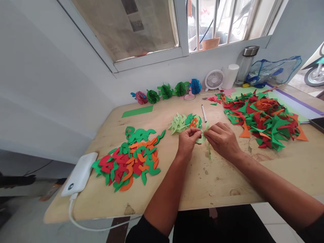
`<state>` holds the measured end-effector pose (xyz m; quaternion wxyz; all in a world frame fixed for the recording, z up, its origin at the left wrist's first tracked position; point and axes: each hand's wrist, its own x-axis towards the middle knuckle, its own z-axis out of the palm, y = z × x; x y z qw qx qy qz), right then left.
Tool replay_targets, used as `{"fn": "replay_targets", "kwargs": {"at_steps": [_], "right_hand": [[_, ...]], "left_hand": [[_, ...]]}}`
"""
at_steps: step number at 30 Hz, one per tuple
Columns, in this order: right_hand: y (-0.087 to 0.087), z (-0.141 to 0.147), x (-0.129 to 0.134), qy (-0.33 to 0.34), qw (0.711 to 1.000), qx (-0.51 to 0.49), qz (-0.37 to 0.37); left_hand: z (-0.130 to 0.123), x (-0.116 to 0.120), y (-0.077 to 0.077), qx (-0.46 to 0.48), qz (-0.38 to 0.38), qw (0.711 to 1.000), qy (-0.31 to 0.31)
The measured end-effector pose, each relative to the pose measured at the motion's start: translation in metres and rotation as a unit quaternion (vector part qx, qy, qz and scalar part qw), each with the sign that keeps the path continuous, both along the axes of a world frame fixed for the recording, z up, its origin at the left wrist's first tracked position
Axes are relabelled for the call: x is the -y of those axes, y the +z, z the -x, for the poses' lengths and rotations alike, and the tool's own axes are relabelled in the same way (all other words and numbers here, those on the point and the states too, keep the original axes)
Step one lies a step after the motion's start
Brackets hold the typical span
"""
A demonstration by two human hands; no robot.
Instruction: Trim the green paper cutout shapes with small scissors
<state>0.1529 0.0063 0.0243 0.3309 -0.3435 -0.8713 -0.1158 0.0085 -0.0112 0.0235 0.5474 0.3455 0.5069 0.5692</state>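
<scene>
My left hand (188, 141) pinches a light green paper piece (201, 138) above the middle of the wooden table. Close beside it on the right, my right hand (221, 139) has its fingers closed on the same paper. A thin light green strip (209, 151) hangs below the fingers. Just behind my hands lie light green cut shapes (178, 123) and an orange cut shape (193, 122) among green ones. A white pen (204, 113) rests behind my right hand. The fingertips hide part of the held paper.
Cut paper shapes (131, 160) spread at the left, near a white power bank (79, 173) with a cable. Paper scraps (268, 118) are heaped at the right. Along the wall stand paper ornaments (166, 91), a small fan (214, 80) and a bottle (244, 69).
</scene>
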Motion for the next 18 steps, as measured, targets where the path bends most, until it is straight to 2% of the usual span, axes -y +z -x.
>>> {"fn": "replay_targets", "kwargs": {"at_steps": [10, 18], "right_hand": [[-0.0001, -0.0014, -0.0009, 0.014, 1.0, 0.014, 0.017], [-0.0003, -0.0021, -0.0013, 0.025, 1.0, 0.012, 0.004]], "left_hand": [[0.0011, -0.0012, -0.0016, 0.005, -0.001, 1.0, 0.003], [0.0024, -0.0025, -0.004, 0.006, -0.007, 1.0, -0.004]]}}
